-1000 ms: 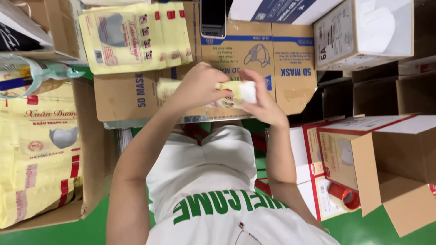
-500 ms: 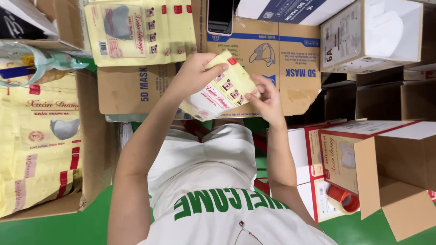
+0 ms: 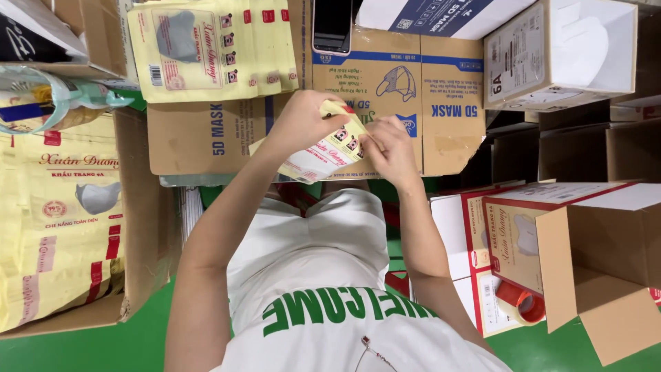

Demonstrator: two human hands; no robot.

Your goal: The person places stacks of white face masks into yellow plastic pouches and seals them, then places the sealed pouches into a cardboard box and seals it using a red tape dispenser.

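- Right now both hands grip one thin yellow pouch [image 3: 323, 148], held in the air above the lap, in front of the flattened brown carton [image 3: 385, 103]; left hand [image 3: 299, 124] has fingers closed on the upper left edge, right hand [image 3: 389, 148] pinches the right edge, fingers narrow.
- Risk: pouch looks slick and flimsy, held only at the edges; a loose pinch could let it slide out and drop onto the lap or the green floor [image 3: 103, 344].
- Risk: hands pulling opposite ways could crease or tear the pouch at the top edge; cannot tell whether it is filled or empty.
- Risk: elbows are wide; right forearm sits near the open red-and-white boxes [image 3: 496, 241] and the red tape roll [image 3: 520, 303], so a swing could knock them.
- Risk: big yellow bags [image 3: 62, 220] in the carton on the left lean at the edge; a left elbow bump could tip them.
- Farther: stack of yellow pouches [image 3: 206, 48] lies fanned and uneven, so a dropped pouch could push it off.
- Farthest: phone [image 3: 332, 26] rests right by the work area on the carton; a reach forward could shove it.
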